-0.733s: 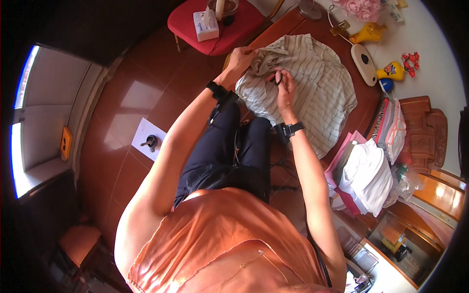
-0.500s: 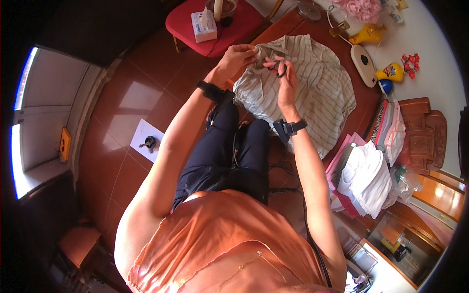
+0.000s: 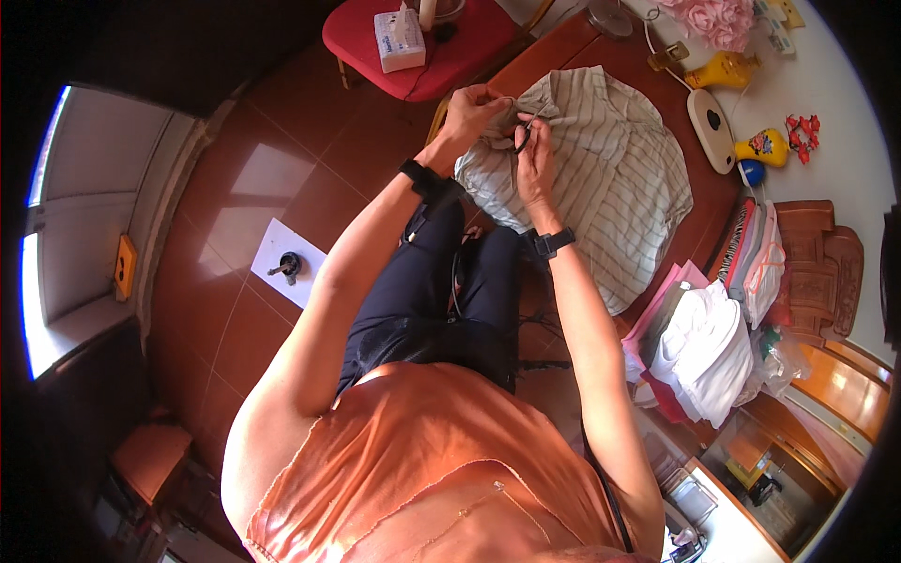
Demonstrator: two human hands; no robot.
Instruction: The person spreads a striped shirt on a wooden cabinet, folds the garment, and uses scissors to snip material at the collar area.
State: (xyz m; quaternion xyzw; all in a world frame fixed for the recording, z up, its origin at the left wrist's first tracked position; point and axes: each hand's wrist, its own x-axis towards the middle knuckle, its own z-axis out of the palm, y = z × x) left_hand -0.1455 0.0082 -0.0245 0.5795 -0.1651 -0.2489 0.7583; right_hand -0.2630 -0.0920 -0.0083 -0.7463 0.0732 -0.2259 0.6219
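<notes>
A pale striped shirt (image 3: 619,178) lies spread over the dark red wooden bench, its left edge lifted. My left hand (image 3: 474,111) pinches a bunched bit of that edge between thumb and fingers. Close beside it, my right hand (image 3: 535,167) has its fingers through the handles of small black-handled scissors (image 3: 524,137). The blades point toward the cloth at my left fingertips; whether they touch it I cannot make out. Both wrists carry black straps.
A red chair (image 3: 450,66) with a tissue box (image 3: 401,47) stands at the far left of the bench (image 3: 572,56). Folded clothes (image 3: 699,342) are piled at the right. Yellow vases (image 3: 762,147) stand along the wall. White paper (image 3: 272,246) with a dark object lies on the tiles.
My right hand has moved left and slightly down, bringing the scissors closer to my left hand. My left hand has shifted a little right, still pinching the shirt.
</notes>
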